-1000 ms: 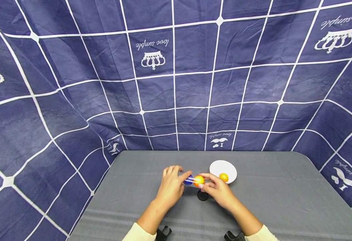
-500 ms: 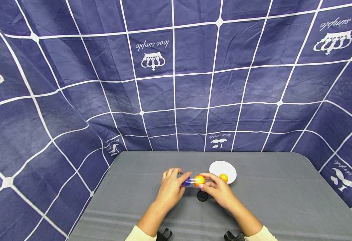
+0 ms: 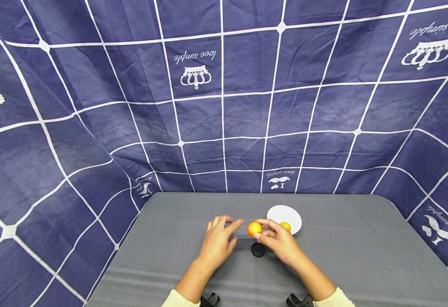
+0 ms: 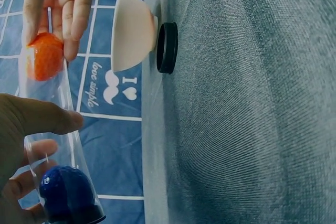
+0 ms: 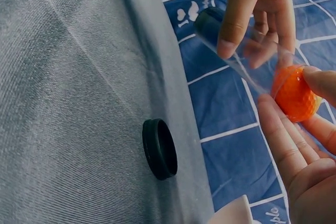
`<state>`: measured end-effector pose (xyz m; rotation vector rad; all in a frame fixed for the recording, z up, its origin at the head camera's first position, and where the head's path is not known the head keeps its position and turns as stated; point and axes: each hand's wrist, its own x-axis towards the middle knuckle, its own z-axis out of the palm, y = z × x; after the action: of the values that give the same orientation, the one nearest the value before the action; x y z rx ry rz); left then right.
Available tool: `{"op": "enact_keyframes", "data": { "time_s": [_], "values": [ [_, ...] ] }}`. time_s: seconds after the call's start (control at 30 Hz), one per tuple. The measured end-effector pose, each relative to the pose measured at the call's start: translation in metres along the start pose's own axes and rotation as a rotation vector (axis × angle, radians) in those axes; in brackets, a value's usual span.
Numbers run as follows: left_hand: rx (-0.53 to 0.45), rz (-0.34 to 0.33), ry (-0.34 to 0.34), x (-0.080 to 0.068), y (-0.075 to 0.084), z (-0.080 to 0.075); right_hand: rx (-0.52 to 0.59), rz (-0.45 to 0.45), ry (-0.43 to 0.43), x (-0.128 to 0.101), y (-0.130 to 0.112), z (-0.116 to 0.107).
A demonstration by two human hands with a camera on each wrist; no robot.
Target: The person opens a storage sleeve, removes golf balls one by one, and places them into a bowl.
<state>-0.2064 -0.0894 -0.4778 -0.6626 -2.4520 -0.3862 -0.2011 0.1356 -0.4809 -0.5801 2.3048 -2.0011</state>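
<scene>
My left hand (image 3: 216,243) grips a clear plastic tube (image 4: 59,148), thumb on one side and fingers on the other. Inside it, at the dark closed end, sits a blue ball (image 4: 67,190); the hand hides it in the head view. An orange golf ball (image 5: 297,94), dimpled and shiny, is at the tube's other end, partly within the clear wall. My right hand (image 3: 281,243) pinches that ball between thumb and fingers. Below the hands, a round black cap (image 3: 258,250) lies on the grey table.
A white bowl (image 3: 275,213) stands behind the right hand, with a yellow-orange ball (image 3: 286,226) in it. The grey cloth-covered table (image 3: 362,247) backs onto a blue curtain (image 3: 243,115) with white grid lines.
The blue ball has slid left along the tube, away from the orange one, and out of sight behind my left hand in the head view. Both hands have stayed nearly still.
</scene>
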Motion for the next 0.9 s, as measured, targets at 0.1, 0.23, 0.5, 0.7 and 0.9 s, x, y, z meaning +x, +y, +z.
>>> {"op": "enact_keyframes", "data": {
  "time_s": [0.1, 0.23, 0.5, 0.7, 0.9],
  "values": [
    [-0.022, -0.008, 0.025, -0.001, 0.0, 0.002, 0.003, -0.031, -0.008, 0.001, 0.0, -0.001],
    [-0.054, -0.03, 0.039, -0.002, 0.0, 0.002, 0.009, -0.043, -0.01, 0.002, -0.001, -0.004],
    [-0.105, -0.059, 0.051, -0.002, 0.001, 0.003, 0.003, -0.04, 0.018, 0.005, -0.004, -0.007],
    [-0.149, -0.098, 0.06, -0.002, 0.0, 0.004, -0.008, -0.05, 0.071, 0.006, -0.008, -0.008],
    [-0.236, -0.148, 0.073, -0.003, 0.0, 0.004, -0.04, -0.076, 0.109, 0.008, -0.008, -0.015]
  ]
}}
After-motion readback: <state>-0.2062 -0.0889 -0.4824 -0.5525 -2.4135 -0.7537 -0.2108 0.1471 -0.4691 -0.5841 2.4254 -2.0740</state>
